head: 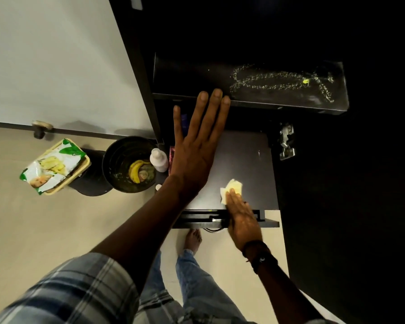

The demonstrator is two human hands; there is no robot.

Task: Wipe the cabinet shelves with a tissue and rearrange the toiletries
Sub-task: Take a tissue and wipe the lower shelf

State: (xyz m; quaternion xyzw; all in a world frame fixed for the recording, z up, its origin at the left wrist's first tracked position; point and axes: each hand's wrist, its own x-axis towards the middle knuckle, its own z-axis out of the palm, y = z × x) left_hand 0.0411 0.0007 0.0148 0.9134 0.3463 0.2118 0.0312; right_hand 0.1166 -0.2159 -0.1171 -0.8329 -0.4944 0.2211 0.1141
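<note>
I look down into a dark cabinet. My left hand (pixel 198 146) is raised flat with fingers spread, fingertips near the front edge of the upper shelf (pixel 290 76), which carries a trail of pale dust or crumbs. My right hand (pixel 242 218) presses a pale yellow tissue (pixel 232 188) flat onto the lower grey shelf (pixel 250 160). A white bottle (pixel 159 159) stands at the left side of the cabinet, beside a reddish packet (pixel 172 157) partly hidden behind my left hand. A dark blue item (pixel 184 120) shows between my fingers.
A black bin (pixel 117 164) with a banana peel inside sits on the floor left of the cabinet. A snack packet (pixel 54 167) lies on a yellow tray atop a black stool. A metal door hinge (pixel 287 143) sticks out at right. My bare foot (pixel 192 238) stands below the shelf.
</note>
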